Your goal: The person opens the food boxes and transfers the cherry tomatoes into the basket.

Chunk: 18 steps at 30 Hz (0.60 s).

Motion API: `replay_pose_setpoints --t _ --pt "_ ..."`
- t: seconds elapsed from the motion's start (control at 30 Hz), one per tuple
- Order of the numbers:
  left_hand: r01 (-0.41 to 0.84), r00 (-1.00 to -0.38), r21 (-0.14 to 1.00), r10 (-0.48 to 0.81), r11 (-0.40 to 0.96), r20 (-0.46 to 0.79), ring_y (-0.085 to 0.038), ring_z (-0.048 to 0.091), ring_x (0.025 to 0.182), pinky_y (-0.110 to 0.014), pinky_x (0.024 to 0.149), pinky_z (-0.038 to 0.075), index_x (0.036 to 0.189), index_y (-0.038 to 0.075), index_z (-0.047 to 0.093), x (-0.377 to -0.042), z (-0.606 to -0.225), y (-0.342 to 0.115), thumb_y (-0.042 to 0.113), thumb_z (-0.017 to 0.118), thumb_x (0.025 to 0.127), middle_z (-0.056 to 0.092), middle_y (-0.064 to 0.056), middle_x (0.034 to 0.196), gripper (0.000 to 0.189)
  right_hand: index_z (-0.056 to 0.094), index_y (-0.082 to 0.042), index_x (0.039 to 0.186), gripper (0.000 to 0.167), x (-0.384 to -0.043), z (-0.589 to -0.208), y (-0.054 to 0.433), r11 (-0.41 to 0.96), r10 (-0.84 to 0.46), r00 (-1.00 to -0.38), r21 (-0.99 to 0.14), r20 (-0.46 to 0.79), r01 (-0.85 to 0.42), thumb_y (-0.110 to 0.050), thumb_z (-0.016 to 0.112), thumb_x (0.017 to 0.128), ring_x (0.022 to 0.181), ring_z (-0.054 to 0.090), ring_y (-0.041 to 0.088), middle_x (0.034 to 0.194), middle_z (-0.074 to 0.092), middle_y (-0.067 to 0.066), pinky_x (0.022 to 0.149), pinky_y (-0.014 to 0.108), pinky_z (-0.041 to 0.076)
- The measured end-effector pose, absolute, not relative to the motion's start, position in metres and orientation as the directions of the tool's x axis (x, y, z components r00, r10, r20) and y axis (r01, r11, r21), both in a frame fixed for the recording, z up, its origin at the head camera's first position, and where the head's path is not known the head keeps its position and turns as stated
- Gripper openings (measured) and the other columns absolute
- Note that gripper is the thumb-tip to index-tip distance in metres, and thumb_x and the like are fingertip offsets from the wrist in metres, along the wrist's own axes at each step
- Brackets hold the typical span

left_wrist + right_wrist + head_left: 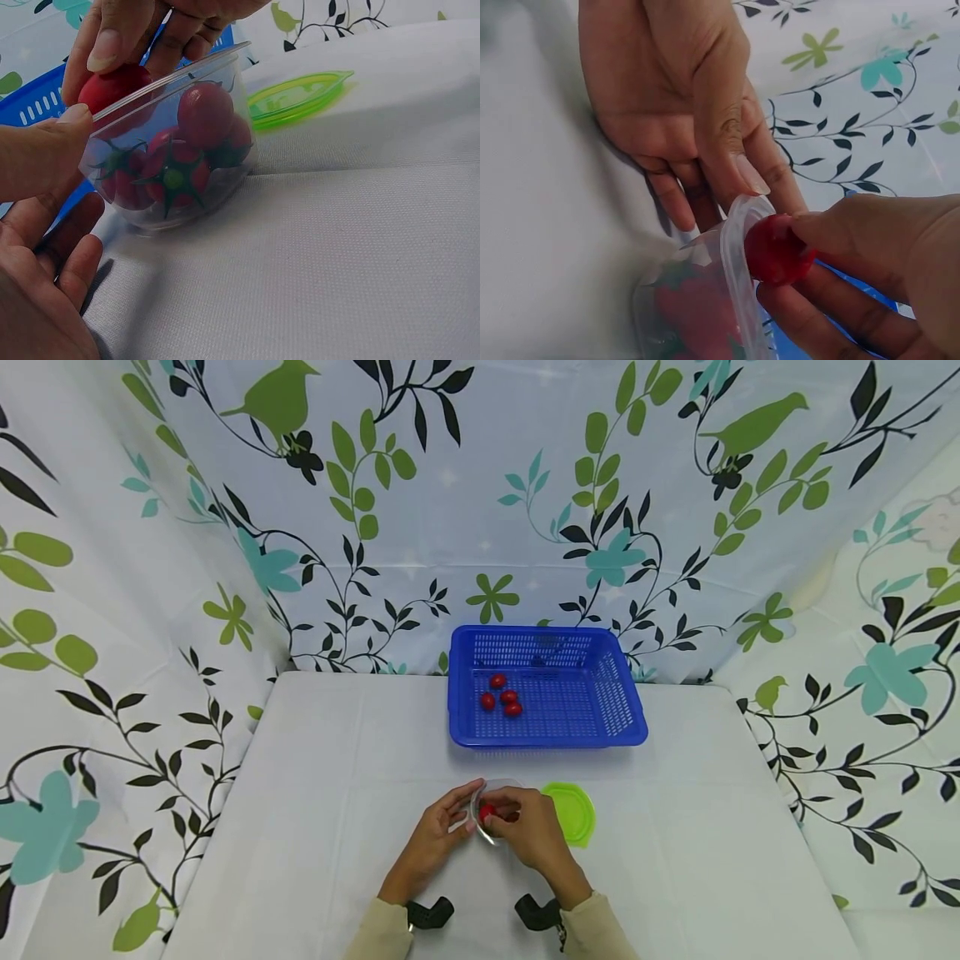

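Note:
A clear plastic tub (225, 161) stands tilted on the white cloth, with several red cherry tomatoes (176, 176) with green stems inside. My left hand (437, 833) holds the tub by its rim, the thumb (731, 142) lying over the edge and the other fingers on the outer side. Between the thumb and fingers of my right hand (531, 827) is one red cherry tomato (778, 251), pinched at the tub's mouth. A bright green lid (573, 813) lies on the cloth just right of my right hand.
A blue plastic basket (551, 742) sits behind the hands at the table's back edge. Several cherry tomatoes (513, 709) lie in its left part. White cloth covers the table (337, 760), and a leaf-patterned curtain (480, 527) hangs behind and at both sides.

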<state>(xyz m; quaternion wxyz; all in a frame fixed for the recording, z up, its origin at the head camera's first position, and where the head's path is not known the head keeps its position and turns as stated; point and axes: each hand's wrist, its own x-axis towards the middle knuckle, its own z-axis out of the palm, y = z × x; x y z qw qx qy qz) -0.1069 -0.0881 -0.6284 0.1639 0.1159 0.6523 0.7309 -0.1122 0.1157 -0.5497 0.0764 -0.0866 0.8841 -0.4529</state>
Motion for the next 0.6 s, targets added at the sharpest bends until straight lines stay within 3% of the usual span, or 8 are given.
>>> replay_pose_setpoints --t 0.23,0.47,0.6 --pt "-0.128 -0.919 0.986 0.386 -0.103 -0.079 -0.014 0.038 0.155 -0.020 0.118 0.036 0.161 0.022 0.047 -0.107 -0.629 -0.088 0.011 0.064 0.107 0.043 0.000 0.170 0.058 0.080 -0.011 0.121 0.027 -0.111 -0.544 0.120 0.560 -0.172 -0.985 -0.826 -0.031 -0.072 -0.012 0.082 0.093 0.098 0.076 0.017 0.107 0.082 0.000 0.088 0.044 0.064" --pt "-0.137 -0.920 0.986 0.383 -0.098 -0.089 -0.010 0.039 0.154 -0.020 0.118 0.037 0.160 0.022 0.047 -0.107 -0.627 -0.088 0.008 0.064 0.106 0.044 0.001 0.169 0.059 0.080 -0.013 0.122 0.028 -0.109 -0.538 0.127 0.549 -0.133 -0.991 -0.834 -0.028 -0.050 -0.014 0.082 0.094 0.100 0.077 0.017 0.112 0.082 -0.001 0.085 0.036 0.065" --pt "-0.131 -0.920 0.987 0.382 -0.090 -0.087 -0.007 0.039 0.153 -0.021 0.118 0.036 0.160 0.024 0.047 -0.107 -0.627 -0.087 0.008 0.064 0.106 0.043 0.003 0.170 0.059 0.080 -0.012 0.120 0.028 -0.110 -0.535 0.130 0.517 -0.120 -0.992 -0.855 -0.022 -0.044 -0.012 0.082 0.093 0.099 0.078 0.017 0.111 0.082 -0.002 0.093 0.048 0.063"
